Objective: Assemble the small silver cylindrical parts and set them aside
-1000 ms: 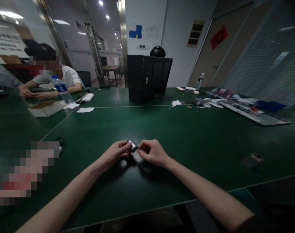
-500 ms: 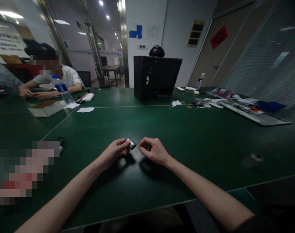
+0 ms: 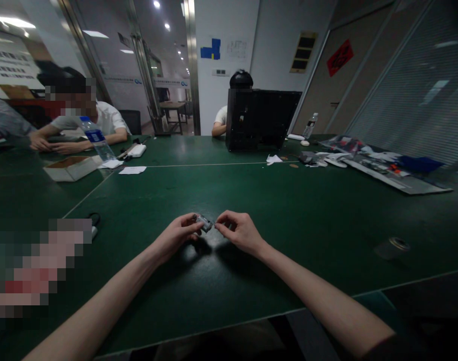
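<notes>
Left hand (image 3: 176, 233): closed, curled fingers and thumb gripping the left end of the metal piece.
Right hand (image 3: 240, 231): half closed, thumb and forefinger pinched on the piece's right end, other fingers loosely curled.
Metal piece (image 3: 203, 223): small, boxy, dull silver, held between both hands just above the table; too small to make out its details.
Table (image 3: 289, 225): dark green, smooth and faintly glossy, with pale seam lines.
Metal cylinder (image 3: 394, 246): short, with a shiny rim, lying well right of the hands.
Far end: a black computer case (image 3: 262, 120), square and hard-edged, with a round black object (image 3: 241, 79) on top; it blocks most of a person behind it, leaving a bare arm (image 3: 220, 125) showing.
Left side: a seated person (image 3: 101, 120) in a white shirt, hands together; a clear plastic bottle (image 3: 95, 138) stands in front of them, beside a flat cardboard box (image 3: 71, 169).
Right side: glossy printed sheets (image 3: 387, 168) lie in a heap.
</notes>
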Motion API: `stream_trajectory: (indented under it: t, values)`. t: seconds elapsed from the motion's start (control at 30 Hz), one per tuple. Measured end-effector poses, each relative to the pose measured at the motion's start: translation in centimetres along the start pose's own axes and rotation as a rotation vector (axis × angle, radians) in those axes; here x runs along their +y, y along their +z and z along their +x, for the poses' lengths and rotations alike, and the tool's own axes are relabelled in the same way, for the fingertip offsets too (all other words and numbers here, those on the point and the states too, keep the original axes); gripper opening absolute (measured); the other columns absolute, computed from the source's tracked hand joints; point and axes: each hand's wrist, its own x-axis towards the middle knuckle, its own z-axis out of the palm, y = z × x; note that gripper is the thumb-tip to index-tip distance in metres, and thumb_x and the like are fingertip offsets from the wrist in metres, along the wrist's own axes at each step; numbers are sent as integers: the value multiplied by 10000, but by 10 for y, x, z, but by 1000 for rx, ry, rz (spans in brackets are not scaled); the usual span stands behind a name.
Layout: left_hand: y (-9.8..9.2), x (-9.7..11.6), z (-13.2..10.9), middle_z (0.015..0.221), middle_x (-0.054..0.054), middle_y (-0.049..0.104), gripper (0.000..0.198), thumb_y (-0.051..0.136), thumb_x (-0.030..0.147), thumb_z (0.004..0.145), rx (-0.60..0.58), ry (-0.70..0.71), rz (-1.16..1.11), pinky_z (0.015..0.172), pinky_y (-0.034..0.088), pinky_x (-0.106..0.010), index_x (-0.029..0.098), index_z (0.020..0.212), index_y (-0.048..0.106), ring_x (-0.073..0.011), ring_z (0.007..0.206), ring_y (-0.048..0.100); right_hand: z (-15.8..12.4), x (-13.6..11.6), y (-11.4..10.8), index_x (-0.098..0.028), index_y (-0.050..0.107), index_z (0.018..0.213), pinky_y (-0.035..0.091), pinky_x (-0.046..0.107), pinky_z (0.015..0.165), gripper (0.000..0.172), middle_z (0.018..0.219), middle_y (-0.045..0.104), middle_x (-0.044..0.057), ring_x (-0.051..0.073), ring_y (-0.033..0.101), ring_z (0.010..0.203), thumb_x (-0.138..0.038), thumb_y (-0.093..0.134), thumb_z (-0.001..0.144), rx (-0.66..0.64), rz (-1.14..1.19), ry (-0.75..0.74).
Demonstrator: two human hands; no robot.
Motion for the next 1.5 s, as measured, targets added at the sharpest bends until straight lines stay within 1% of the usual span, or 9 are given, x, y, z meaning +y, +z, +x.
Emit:
stream_trajectory:
  t: [0.17,0.4,0.67,0.8,0.93,1.13,1.27,1.33,1.5]
  values:
    - [-2,-2,1,902,-22,614,282,730,266,734,31,13,68,623,414,-208,166,968,607,-112,731,534,1,0,-2,-159,632,792,390,180,502,115,701,634,-1,65,493,515,-255,577,822,18,-14,-5]
    - [-3,0,0,917,-36,643,290,712,254,725,30,41,195,649,415,-233,174,988,617,-150,785,565,1,0,-3,-152,638,782,393,183,516,103,667,621,-6,71,499,526,-232,584,818,-46,-46,-16]
    - [-2,0,-1,955,-54,669,337,706,262,714,10,18,263,665,422,-247,168,1028,630,-176,818,588,2,8,-3,-170,668,819,429,216,622,79,762,648,22,110,572,670,-219,606,829,-98,-77,-146]
    - [-1,2,-2,949,-55,670,356,714,272,708,-14,-4,276,665,418,-247,164,1040,641,-179,815,594,2,9,-3,-181,680,840,446,241,678,85,817,661,36,126,594,723,-227,609,835,-147,-71,-157]
    - [1,4,-3,969,-58,676,361,711,279,710,-47,-25,290,713,428,-265,160,1046,653,-191,841,603,1,10,-2,-187,680,834,446,239,680,54,806,661,27,123,593,717,-198,630,816,-172,-86,-149]
    - [1,4,-3,924,-56,677,350,691,328,739,-57,-29,389,726,434,-279,150,1038,659,-190,801,607,1,9,-2,-187,686,817,444,228,692,56,835,649,28,118,596,738,-186,631,814,-221,-98,-206]
    - [0,1,-2,952,-67,673,347,697,334,737,-61,-3,414,754,437,-289,145,1026,660,-206,851,608,0,4,-5,-178,671,854,446,219,647,79,854,637,28,103,577,682,-223,659,791,-240,-88,-191]
    - [0,1,-2,972,-75,672,351,710,319,726,-69,1,402,772,440,-296,140,1024,656,-215,877,609,0,3,-7,-170,662,857,441,214,616,111,841,633,25,92,558,638,-248,674,779,-229,-95,-163]
    - [3,2,-2,980,-66,678,327,723,250,699,-88,-5,407,832,439,-316,151,1006,666,-227,921,613,0,5,-7,-170,647,842,429,208,589,86,795,636,13,89,551,623,-225,662,779,-191,-107,-87]
